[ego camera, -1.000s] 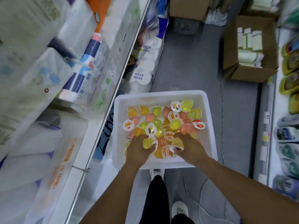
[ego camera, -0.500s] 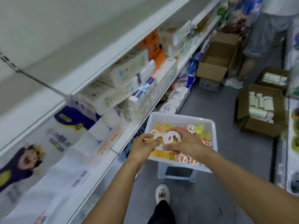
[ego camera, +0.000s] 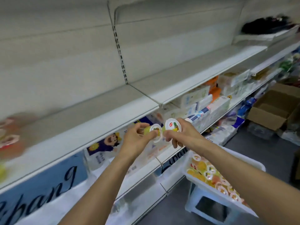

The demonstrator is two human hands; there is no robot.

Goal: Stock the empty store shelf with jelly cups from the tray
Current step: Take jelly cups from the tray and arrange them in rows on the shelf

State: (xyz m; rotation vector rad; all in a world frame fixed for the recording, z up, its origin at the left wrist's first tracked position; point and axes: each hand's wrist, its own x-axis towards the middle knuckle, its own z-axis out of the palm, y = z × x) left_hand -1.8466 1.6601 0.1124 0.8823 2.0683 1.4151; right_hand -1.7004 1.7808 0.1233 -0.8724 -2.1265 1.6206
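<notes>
Both hands are up in front of the white metal shelf point(ego camera: 90, 111), just off its front edge. The left hand point(ego camera: 138, 140) is curled round a yellow-green jelly cup point(ego camera: 153, 131) lying on its side, its round white foil lid facing back toward the person. The right hand point(ego camera: 181, 135) pinches a second jelly cup point(ego camera: 172, 125), lid also showing, and the two cups touch or nearly touch. The shelf board is flat, smooth and bare along its middle, with a slotted upright point(ego camera: 120, 51) at the back and plenty of open room above. At its far left end sit a few blurred cups point(ego camera: 8, 140). Down to the right, the white plastic tray point(ego camera: 253, 161) rests on a white plastic stool point(ego camera: 209, 208), filled with shiny orange, yellow and pink cups. Below the shelf, soft plastic-wrapped tissue packs point(ego camera: 209, 108) crowd the lower row.
</notes>
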